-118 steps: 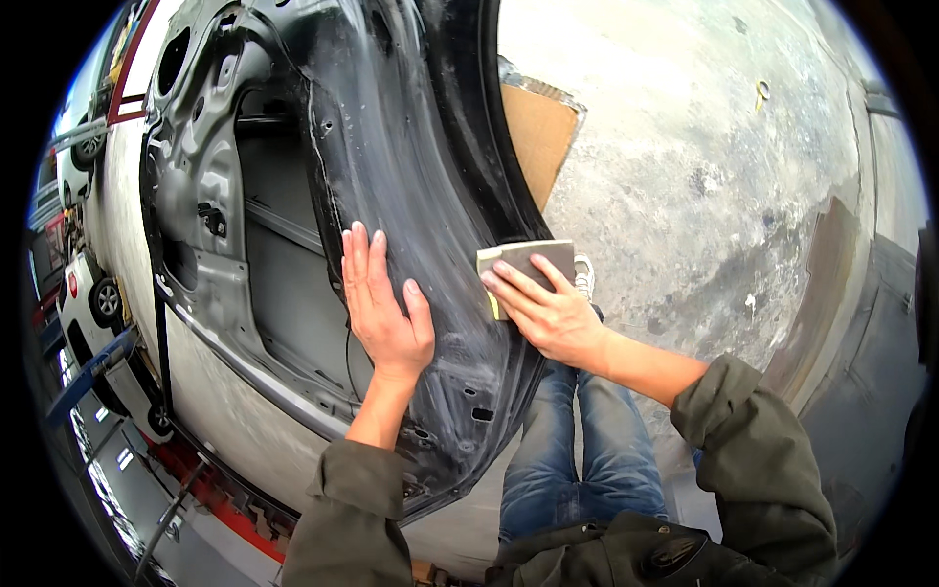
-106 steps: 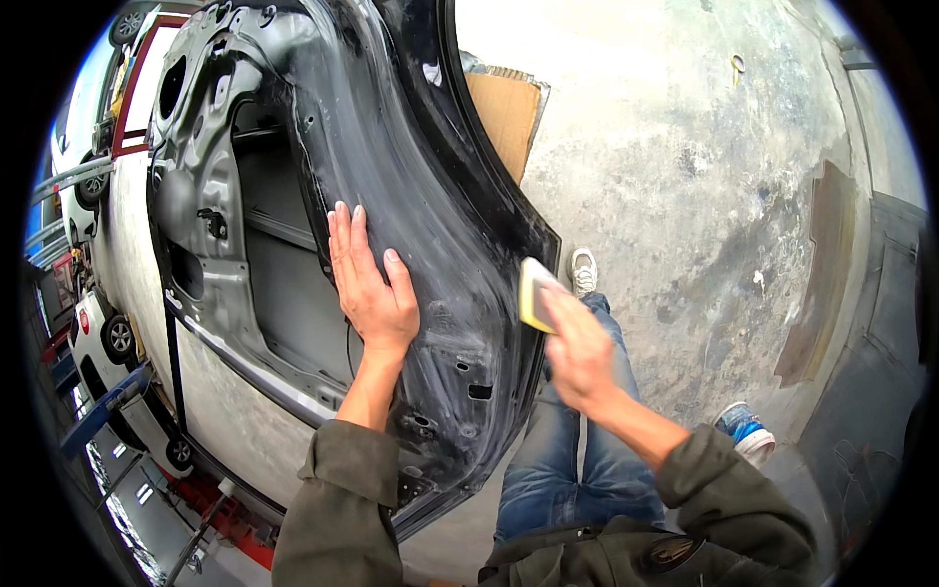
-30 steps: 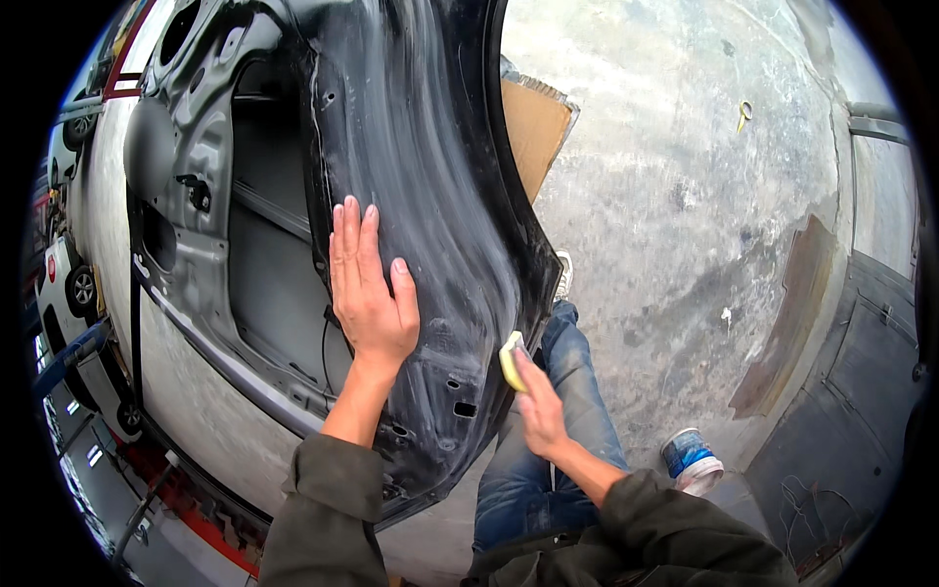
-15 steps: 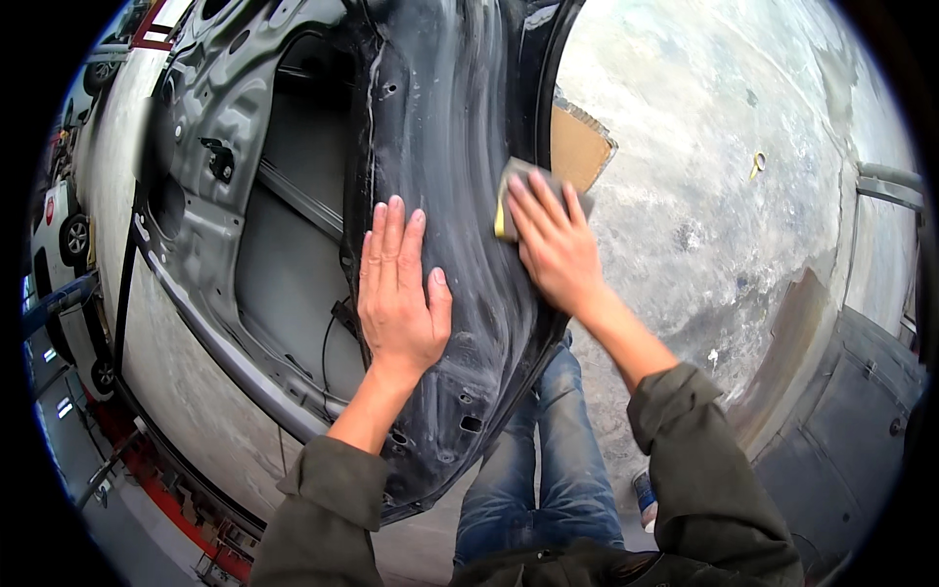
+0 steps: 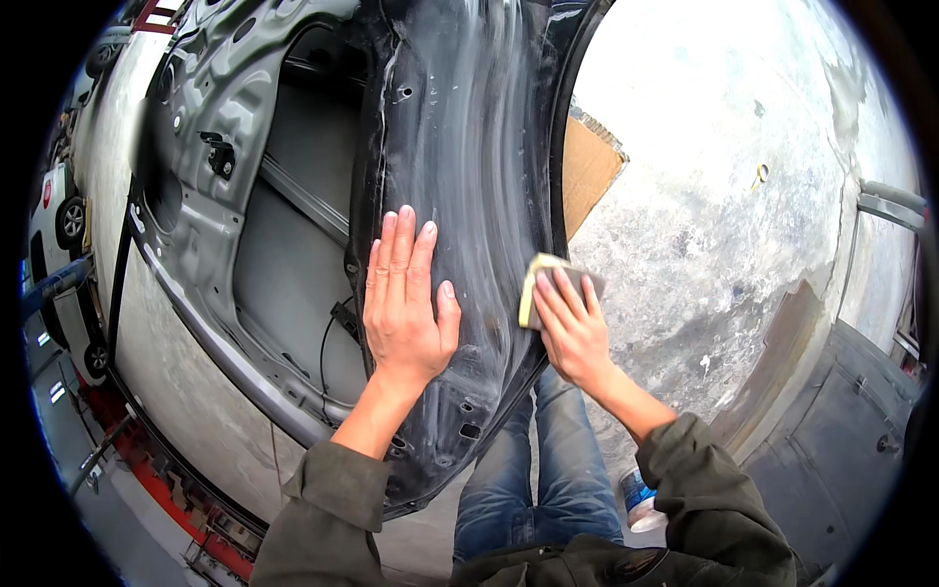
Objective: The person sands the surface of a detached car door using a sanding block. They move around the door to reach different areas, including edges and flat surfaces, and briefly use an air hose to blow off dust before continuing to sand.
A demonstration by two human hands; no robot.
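A car door (image 5: 469, 166) lies before me, its black edge band streaked with pale grey dust and its grey inner panel on the left. My left hand (image 5: 406, 308) rests flat on the black band, fingers stretched out and pointing away from me, holding nothing. At the door's right edge, my right hand (image 5: 574, 328) grips a sanding sponge (image 5: 534, 293), grey on top with a yellow side. The fingers press over its top, and the sponge sits against the rim of the door. Its underside is hidden.
A piece of cardboard (image 5: 590, 171) lies right of the door. On the worn concrete floor (image 5: 704, 225) is a small yellow ring-shaped thing (image 5: 760, 176). A can (image 5: 641, 501) stands by my right sleeve. Dark panels (image 5: 836, 421) are at right; parked cars (image 5: 68, 225) at far left.
My right hand and the sanding sponge have moved toward me along the door's right edge. My left hand stays flat at about the same place on the door. The view has shifted slightly.
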